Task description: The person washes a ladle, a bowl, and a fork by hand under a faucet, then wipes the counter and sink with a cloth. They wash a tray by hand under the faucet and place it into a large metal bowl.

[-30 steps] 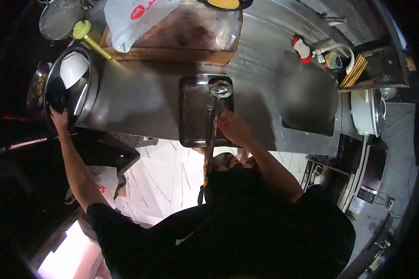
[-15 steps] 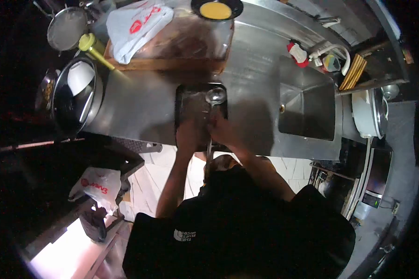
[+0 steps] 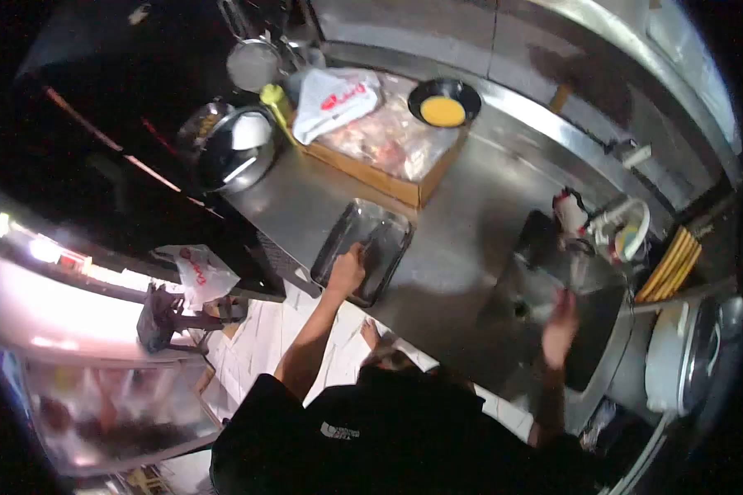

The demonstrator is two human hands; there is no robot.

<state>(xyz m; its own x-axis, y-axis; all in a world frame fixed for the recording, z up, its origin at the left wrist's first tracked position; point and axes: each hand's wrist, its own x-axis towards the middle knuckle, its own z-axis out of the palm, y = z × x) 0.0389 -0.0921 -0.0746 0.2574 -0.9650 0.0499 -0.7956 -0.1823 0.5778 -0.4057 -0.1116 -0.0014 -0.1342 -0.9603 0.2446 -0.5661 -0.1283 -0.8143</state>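
On the steel counter lies a dark rectangular metal tray (image 3: 385,268), tilted in this view, with a wet-looking bottom. My left hand (image 3: 348,271) reaches over its near left part, fingers curled together; what they hold, if anything, is hidden. Out to the right, my right hand (image 3: 559,332) is over the sink (image 3: 590,351), smeared by motion so its fingers do not show clearly. A pale, blurred long shape (image 3: 579,266) extends past the fingertips towards the tap side of the sink.
Behind the tray stands a cardboard box (image 3: 371,179) with plastic-wrapped contents and a white bag (image 3: 336,103). A black bowl of yellow liquid (image 3: 443,110) rests at its corner. To the left are a yellow-green bottle (image 3: 275,102) and a large pot (image 3: 256,177). Wooden sticks (image 3: 670,264) stand right of the sink.
My right hand has gone from the tray to the sink, and the ladle is out of the tray. My left hand stays at the tray. The view has turned and shifted.
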